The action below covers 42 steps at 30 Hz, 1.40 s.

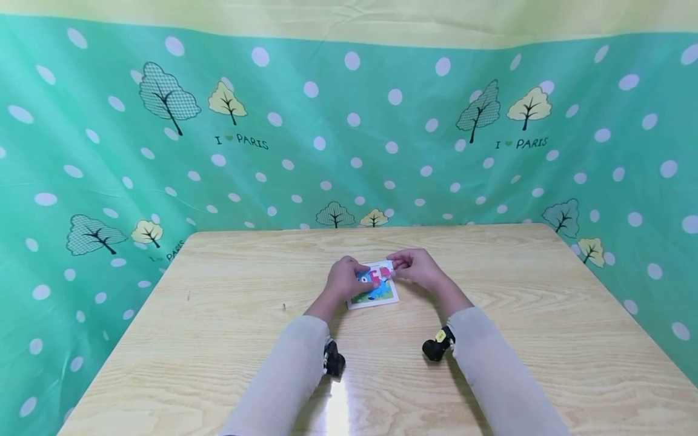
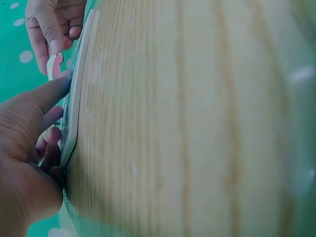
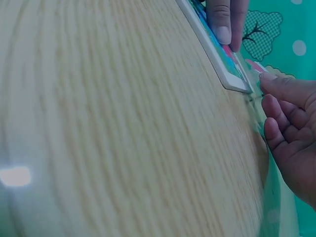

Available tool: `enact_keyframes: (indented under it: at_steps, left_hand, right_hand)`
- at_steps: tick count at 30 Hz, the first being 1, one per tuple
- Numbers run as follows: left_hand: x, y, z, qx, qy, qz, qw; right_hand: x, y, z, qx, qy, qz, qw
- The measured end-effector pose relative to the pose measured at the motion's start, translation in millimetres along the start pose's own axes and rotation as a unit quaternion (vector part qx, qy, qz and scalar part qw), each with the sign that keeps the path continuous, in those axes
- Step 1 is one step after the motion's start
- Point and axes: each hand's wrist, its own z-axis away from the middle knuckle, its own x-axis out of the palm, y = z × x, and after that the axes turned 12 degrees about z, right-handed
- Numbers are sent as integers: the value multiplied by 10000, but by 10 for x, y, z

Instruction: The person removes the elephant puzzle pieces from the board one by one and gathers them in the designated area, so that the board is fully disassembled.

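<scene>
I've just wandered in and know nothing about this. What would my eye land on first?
Probably the green curtain, with white dots and trees, surrounding the far end and sides of the wooden table. Next, the small bright puzzle on the table: the left hand holds it while the right hand pinches a pink-and-white piece near its far right corner.

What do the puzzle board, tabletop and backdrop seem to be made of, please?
Puzzle board: probably layered card or thin wood, matte-looking, judging by its lined pale edge.
Tabletop: wood or wood-look laminate, somewhat glossy, showing grain and glare.
Backdrop: perhaps fabric or plastic, faintly shiny, creased.
</scene>
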Motion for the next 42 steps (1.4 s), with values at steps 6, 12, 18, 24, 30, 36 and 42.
enact_keyframes:
  at_steps: [6,12,18,24,30,36,42]
  left_hand:
    - [34,26,-6,-40,-34,29,10000]
    - [61,46,-16,-57,-14,51,10000]
    - [78,30,-22,-62,-40,46,10000]
    - [64,-6,-43,-23,-13,-24,10000]
    - [56,-17,-62,-12,-8,-68,10000]
    - [45,8,-37,13,-6,-19,10000]
    - [21,-14,-17,-19,22,-43,10000]
  right_hand:
    - [-81,65,43,102,65,-63,9999]
    - [-148,105,55,243,281,-281,9989]
    - [-210,116,50,311,481,-337,9978]
    - [-296,128,15,375,600,-333,9969]
    - [-392,161,-19,393,668,-363,9963]
    - [-471,244,-32,548,634,-319,9960]
    - [-508,363,-87,610,592,-272,9960]
